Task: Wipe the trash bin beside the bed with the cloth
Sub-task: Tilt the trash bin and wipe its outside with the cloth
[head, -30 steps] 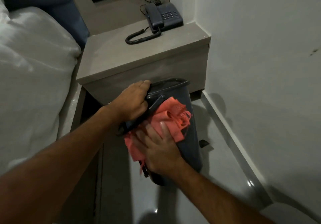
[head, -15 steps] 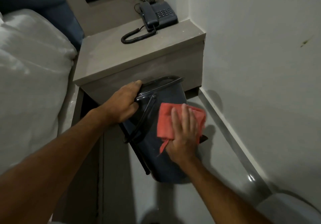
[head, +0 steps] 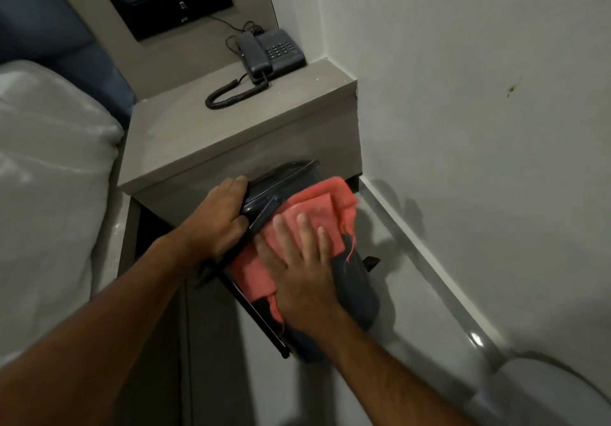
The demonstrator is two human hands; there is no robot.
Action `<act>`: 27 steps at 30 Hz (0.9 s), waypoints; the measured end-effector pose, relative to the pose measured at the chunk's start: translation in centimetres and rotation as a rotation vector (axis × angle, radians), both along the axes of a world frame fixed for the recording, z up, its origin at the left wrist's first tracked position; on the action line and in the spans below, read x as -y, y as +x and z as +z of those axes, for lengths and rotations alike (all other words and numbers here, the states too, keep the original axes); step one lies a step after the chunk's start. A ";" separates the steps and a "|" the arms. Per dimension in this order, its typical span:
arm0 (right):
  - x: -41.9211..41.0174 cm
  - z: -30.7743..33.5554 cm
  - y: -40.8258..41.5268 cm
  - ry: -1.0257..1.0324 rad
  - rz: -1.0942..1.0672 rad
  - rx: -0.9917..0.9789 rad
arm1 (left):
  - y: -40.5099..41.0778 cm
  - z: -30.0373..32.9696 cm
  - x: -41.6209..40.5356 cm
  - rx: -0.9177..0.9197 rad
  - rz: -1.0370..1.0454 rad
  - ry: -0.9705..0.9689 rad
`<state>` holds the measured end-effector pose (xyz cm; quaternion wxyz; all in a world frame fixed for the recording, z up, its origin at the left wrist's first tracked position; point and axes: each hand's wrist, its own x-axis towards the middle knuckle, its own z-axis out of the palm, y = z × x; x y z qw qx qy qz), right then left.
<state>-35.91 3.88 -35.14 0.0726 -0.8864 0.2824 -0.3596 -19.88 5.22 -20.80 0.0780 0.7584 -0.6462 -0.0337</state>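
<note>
Trash bin: dark, glossy plastic, tilted with its rim toward the nightstand and its base toward the camera, on the grey floor between the bed's side and the wall. A thin dark handle or bar runs along its left side. No brand or label is legible on it.

Left hand: clenched around the bin's rim at its upper left corner, fingers curled over the edge.

Right hand: flat, fingers spread, palm down on the cloth, pressing it against the bin's side; it presses rather than grasps.

Cloth: coral-red, frayed at the edges, loose threads hanging at right; it covers the upper and left part of the bin's side, under the right hand.

Nightstand: grey, matte, set in the corner, the bin's rim touching or just beside its front.

Telephone: dark corded desk set at the nightstand's back right, coiled cord trailing forward; keypad markings too small to read.

Wall recess: dark panel, small pale marks inside, unreadable.

Pillow: white, at left.
</note>
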 end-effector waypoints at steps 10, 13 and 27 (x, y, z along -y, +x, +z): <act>-5.9 -10.7 -10.0 0.192 -0.177 -0.177 | 0.2 0.4 -1.6 -0.103 0.084 0.018; -6.3 -9.2 -7.1 -0.075 0.148 -0.178 | -0.1 0.5 -1.3 -0.077 0.091 0.028; -1.7 -6.5 -11.0 0.647 -0.162 -0.271 | -1.9 1.5 -3.1 -0.175 0.150 -0.010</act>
